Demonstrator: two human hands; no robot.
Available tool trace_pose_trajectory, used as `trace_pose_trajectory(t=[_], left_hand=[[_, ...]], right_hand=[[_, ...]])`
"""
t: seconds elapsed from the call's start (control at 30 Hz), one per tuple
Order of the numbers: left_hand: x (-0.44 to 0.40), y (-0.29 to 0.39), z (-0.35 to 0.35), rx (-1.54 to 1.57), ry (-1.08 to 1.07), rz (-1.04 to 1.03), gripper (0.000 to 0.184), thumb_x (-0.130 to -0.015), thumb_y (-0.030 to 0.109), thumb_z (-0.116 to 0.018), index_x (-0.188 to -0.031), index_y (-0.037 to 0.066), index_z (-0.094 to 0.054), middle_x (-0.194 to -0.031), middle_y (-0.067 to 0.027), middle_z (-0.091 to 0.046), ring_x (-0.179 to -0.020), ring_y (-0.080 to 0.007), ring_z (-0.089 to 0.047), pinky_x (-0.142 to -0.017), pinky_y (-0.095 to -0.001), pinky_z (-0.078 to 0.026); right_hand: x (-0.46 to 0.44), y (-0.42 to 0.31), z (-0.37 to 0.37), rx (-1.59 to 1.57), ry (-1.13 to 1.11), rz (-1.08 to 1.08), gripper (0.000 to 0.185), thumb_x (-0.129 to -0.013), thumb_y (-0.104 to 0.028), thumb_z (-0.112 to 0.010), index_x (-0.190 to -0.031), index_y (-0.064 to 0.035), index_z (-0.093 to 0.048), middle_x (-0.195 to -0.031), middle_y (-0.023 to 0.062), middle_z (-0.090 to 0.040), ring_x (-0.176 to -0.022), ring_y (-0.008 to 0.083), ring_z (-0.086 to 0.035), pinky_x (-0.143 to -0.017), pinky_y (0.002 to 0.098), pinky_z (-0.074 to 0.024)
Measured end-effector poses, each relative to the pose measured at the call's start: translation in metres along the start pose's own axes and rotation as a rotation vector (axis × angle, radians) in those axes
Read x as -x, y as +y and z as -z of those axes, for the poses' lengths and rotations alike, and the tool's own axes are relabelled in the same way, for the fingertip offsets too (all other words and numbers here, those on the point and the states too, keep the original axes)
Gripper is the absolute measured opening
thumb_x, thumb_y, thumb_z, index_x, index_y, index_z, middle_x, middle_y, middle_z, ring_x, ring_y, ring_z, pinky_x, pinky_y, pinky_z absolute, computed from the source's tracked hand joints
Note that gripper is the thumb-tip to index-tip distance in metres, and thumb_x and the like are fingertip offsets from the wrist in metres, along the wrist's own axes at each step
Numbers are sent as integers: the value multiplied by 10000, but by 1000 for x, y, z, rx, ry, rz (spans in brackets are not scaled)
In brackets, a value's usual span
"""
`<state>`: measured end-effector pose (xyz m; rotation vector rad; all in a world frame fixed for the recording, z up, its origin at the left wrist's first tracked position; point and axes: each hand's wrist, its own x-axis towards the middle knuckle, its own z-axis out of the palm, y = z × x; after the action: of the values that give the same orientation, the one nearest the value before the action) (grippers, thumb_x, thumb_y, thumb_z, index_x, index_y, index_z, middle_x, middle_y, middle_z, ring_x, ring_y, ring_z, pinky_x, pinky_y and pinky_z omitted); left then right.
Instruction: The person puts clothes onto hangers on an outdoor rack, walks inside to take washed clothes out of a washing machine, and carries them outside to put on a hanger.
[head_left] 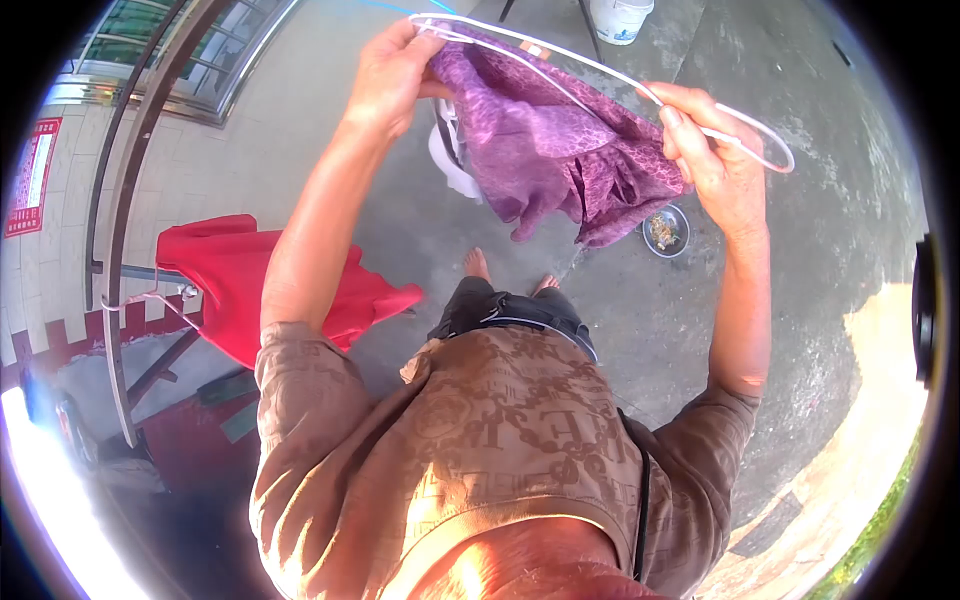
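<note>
A purple patterned garment (pixel 550 130) hangs from a thin white clothes hanger (pixel 600 68), held up in front of me. My left hand (pixel 392 75) is closed at the hanger's left end, pinching the wire together with the cloth's edge. My right hand (pixel 715 150) has its fingers wrapped round the wire towards the other end, close to the garment's right side. Past that hand the wire bends into a loop. How the cloth sits on the hanger under my fingers is partly hidden.
On the left, a red garment (pixel 270 285) hangs by a metal rack post (pixel 125 200). A metal bowl (pixel 667 231) with food scraps stands on the concrete floor near my bare feet. At the top is a white bucket (pixel 620 20). Behind the purple cloth shows a white object (pixel 450 160).
</note>
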<state>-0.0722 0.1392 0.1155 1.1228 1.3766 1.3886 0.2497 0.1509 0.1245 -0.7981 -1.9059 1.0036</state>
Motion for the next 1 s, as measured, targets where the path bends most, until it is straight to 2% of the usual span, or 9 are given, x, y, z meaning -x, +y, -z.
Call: trace_pose_trajectory(t=[0.1,0.2,0.53,0.7,0.8,0.83,0.9,0.93,1.0], left_hand=[[-5,-9,-4,-105,25,-15,179,-975,172,-576,-1014,6,-631,-836,-83,-675,-633,-151,-659,-540,-265,-562],[-8,-14,-9,-141,-8,20,199,-960,219,-631,-1000,25,-651,-779,-53,-677,-533,-101,-626,-457,-204,-485],[-9,-10,-9,-351,-26,56,209,-913,232,-685,-956,28,-674,-692,-33,-648,-486,-78,-575,-424,-223,-439],[-10,-11,-3,-384,-100,94,233,-897,243,-695,-965,21,-670,-691,-30,-646,-469,-74,-554,-420,-225,-431],[-3,-9,-6,-284,-119,140,284,-884,290,-702,-952,18,-659,-689,-31,-647,-457,-84,-557,-406,-225,-430],[-1,-8,-5,-289,-105,121,284,-884,290,-702,-952,18,-659,-689,-31,-647,-457,-84,-557,-406,-225,-430],[-1,-8,0,-261,-153,166,288,-883,304,-707,-939,27,-648,-680,-30,-642,-450,-89,-558,-398,-221,-431],[0,-7,7,-244,-163,170,302,-879,317,-716,-936,30,-643,-671,-27,-636,-446,-90,-557,-394,-219,-429],[-3,-13,23,-231,-185,194,360,-879,400,-714,-914,50,-633,-657,-17,-618,-467,-98,-571,-412,-230,-445]], right_hand=[[-3,-7,6,70,-32,-158,233,-966,-106,-573,-1164,-60,-688,-655,-19,-538,-523,28,-441,-467,197,-333],[-6,0,18,60,-95,-232,231,-968,-128,-581,-1159,-53,-689,-676,-19,-539,-509,35,-455,-459,199,-349],[-31,-6,26,214,-397,-446,227,-936,-196,-586,-1061,-44,-700,-681,2,-585,-500,68,-507,-463,230,-414],[-40,-27,-4,397,-574,-357,200,-901,-175,-584,-991,-47,-708,-615,70,-590,-498,133,-569,-506,306,-479],[-49,-9,-23,591,-591,80,194,-898,-180,-596,-997,-50,-702,-673,176,-620,-559,240,-639,-554,385,-491],[-53,-12,-27,596,-585,103,194,-898,-180,-596,-997,-50,-702,-673,176,-620,-559,240,-639,-554,385,-491],[-58,-27,-36,356,-673,-167,198,-925,-157,-618,-1045,-24,-702,-636,38,-586,-504,97,-551,-459,274,-451],[-62,-41,-38,240,-704,-333,218,-923,-169,-606,-1068,-31,-693,-632,48,-592,-538,120,-570,-495,308,-449],[-69,-48,-42,147,-696,-322,222,-925,-154,-611,-1089,-25,-685,-646,24,-576,-518,99,-532,-482,284,-430]])
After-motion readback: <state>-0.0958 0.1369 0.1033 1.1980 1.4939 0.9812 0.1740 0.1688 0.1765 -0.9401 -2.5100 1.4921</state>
